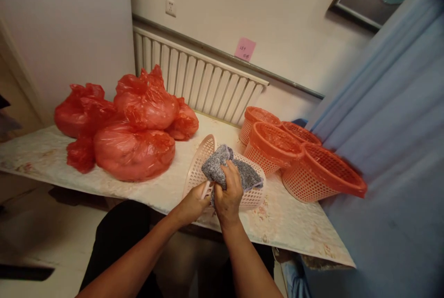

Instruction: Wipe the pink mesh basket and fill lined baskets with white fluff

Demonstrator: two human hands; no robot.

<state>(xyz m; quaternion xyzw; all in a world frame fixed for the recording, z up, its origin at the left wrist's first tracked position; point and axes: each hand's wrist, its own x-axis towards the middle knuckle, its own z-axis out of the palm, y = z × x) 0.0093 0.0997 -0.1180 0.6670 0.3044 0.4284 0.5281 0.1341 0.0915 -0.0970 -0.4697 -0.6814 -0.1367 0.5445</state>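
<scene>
From here, my left hand [192, 204] is gripping the pale basket [255, 201] by its edge, tipped sideways on the table [277, 231]. My right hand's [228, 194] fingers are closing on the grey cloth [215, 164] against it. Red liners [335, 168] are lining four baskets [303, 184]; filled red bags [135, 154] are bulging leftward.

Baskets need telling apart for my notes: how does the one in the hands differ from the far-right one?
The held basket lies on its side; the far-right basket stands upright. The held basket's rim is bare, while the far-right basket has a red liner over its rim. Both have pale walls full of small openings.
</scene>
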